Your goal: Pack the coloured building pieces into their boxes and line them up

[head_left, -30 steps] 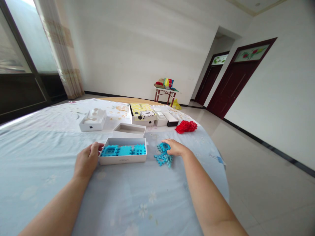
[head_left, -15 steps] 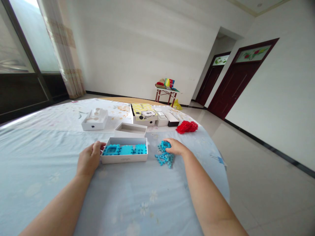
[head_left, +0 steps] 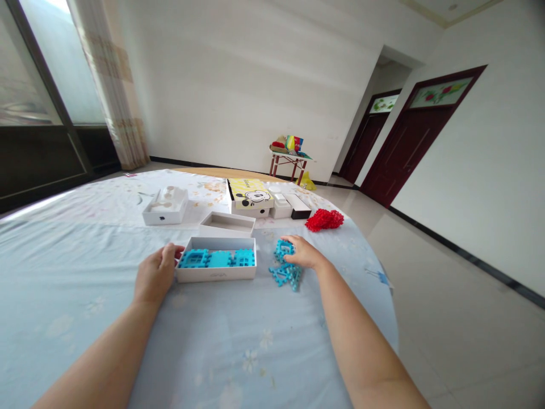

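Note:
My left hand (head_left: 155, 272) is closed on the left end of a white open box (head_left: 232, 274), its fingers at the side wall. In this box several blue interlocking plastic pieces (head_left: 219, 259) lie flat in a row, some with window-like cutouts. To the right of the box, my right hand (head_left: 303, 253) pinches a square blue interlocking piece (head_left: 283, 247) between thumb and fingers, raised at a tilt. Beneath it lies a small pile of blue pieces (head_left: 281, 275), some of them triangular frames. My palm hides part of the held piece.
Behind the box sits a shallow box lid (head_left: 230, 232). Farther back are a white box with a clear insert (head_left: 164, 216), a yellow cartoon box (head_left: 251, 196), a small white box (head_left: 280, 211) and a black-and-white box (head_left: 300, 213). Red pieces (head_left: 324, 220) are heaped near the round table's right edge.
My right hand has tilted the square blue piece up and shifted it slightly left, so more of it shows. My left hand stays at the box.

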The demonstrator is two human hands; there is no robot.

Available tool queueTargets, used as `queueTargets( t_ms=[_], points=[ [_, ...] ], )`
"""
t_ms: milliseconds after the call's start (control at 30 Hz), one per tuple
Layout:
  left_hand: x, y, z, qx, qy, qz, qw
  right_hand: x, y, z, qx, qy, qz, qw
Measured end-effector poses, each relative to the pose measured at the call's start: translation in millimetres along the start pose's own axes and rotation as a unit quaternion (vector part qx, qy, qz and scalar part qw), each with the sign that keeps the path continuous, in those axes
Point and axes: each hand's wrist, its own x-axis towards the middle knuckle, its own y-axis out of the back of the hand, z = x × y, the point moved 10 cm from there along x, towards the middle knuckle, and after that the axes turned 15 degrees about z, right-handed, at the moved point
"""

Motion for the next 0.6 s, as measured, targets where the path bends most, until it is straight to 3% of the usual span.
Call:
queueTargets(
  t_ms=[200,333,500,600],
  points=[
    [-0.8,1.1,2.3,0.003,0.002,0.004,1.000,-3.5,-15.9,-7.3,0.012,0.018,-0.057,0.998],
    [-0.8,0.6,2.8,0.001,0.001,0.007,1.000,-1.9,-16.2,-7.4,-0.006,0.013,-0.042,0.999],
    [-0.7,1.1,2.7,0.000,0.001,0.010,1.000,0.9,-8.8,2.4,-0.105,-0.053,0.026,0.993],
    [-0.5,2.1,1.6,0.001,0.001,0.014,1.000,0.1,-11.9,1.9,-0.115,-0.053,0.019,0.992]
  ],
)
